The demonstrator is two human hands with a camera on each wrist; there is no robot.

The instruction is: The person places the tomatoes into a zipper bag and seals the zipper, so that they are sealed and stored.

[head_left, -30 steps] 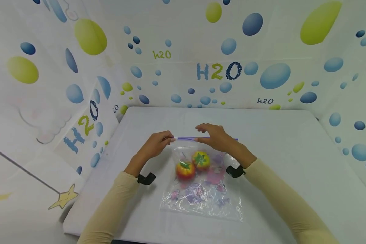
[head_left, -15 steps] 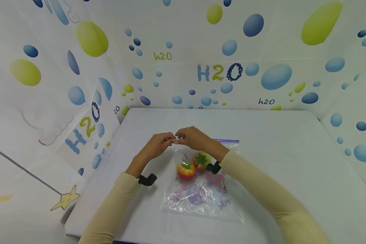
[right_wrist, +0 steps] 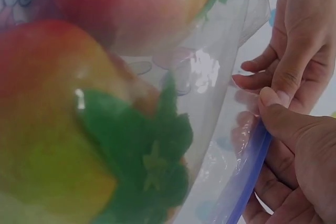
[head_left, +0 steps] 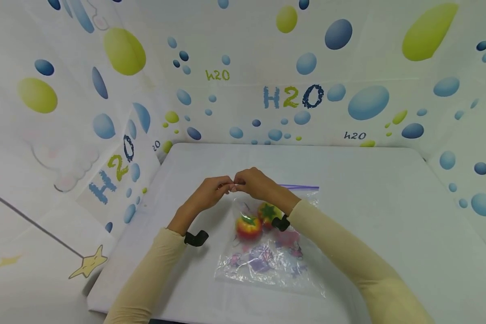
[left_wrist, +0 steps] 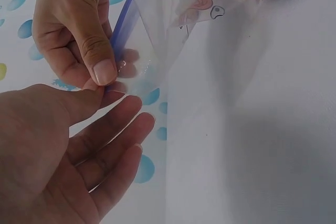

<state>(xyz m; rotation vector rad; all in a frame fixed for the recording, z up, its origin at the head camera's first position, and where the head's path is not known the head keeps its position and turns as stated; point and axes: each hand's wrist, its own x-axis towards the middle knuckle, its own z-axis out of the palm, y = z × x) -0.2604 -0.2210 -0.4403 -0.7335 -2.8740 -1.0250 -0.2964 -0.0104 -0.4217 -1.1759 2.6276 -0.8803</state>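
Note:
A clear zip bag [head_left: 263,279] with pink and purple printed figures lies on the table. Inside it are two red-and-yellow fruits with green leafy tops, one nearer the person [head_left: 249,228] and one farther back [head_left: 270,210], partly behind the right wrist. Along the far edge runs the purple zip strip [left_wrist: 125,22]. My left hand [head_left: 212,191] pinches the bag's top left corner between thumb and finger, its other fingers loosely bent in the left wrist view. Right beside it, my right hand [head_left: 256,183] pinches the strip's end; the thumbs meet in the right wrist view.
The bag lies on a white-covered table [head_left: 372,202]. Behind the table and along its sides hang white sheets printed with blue and green spots [head_left: 368,102]. Each wrist carries a small black camera mount [head_left: 196,238].
My right hand has moved left along the zip strip to the left corner and now pinches there. The left hand has kept its hold, and the bag has barely shifted.

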